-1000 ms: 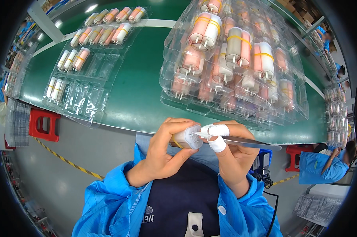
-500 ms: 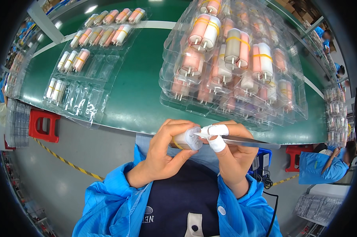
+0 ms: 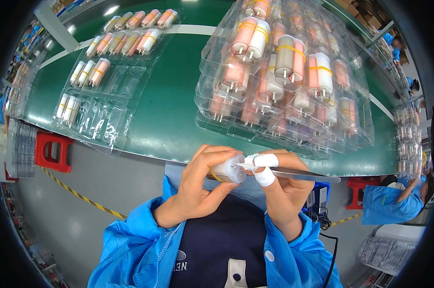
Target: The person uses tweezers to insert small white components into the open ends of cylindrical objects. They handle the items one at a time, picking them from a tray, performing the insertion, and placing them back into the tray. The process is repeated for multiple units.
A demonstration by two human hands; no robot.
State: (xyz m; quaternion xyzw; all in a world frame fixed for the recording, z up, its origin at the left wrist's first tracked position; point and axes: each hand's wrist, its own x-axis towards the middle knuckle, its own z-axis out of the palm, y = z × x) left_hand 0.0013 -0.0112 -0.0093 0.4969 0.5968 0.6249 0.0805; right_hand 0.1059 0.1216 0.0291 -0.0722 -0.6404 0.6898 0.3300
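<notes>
My left hand (image 3: 201, 185) wraps its fingers and thumb round a pale twin-tube unit (image 3: 230, 169) with a yellow band, held sideways in front of my chest. Its translucent end cap faces my right hand (image 3: 284, 180). That hand is closed on metal tweezers (image 3: 318, 177), with white tape round two of its digits. The tweezers' points meet the end cap near its middle; whether they grip anything there is too small to tell. My left palm hides the unit's far end.
A stack of clear plastic trays (image 3: 202, 103) bearing banded pink, white and grey tube pairs stands on the green table (image 3: 164, 110). Another clear tray (image 3: 116, 91), partly filled, lies left. Red stools (image 3: 54, 152) and a blue bin (image 3: 322, 194) are below. A co-worker (image 3: 392, 201) sits right.
The tweezers have rolled slightly in my right hand, showing more of their flat side. Both hands stay in place. The co-worker at the right has shifted an arm.
</notes>
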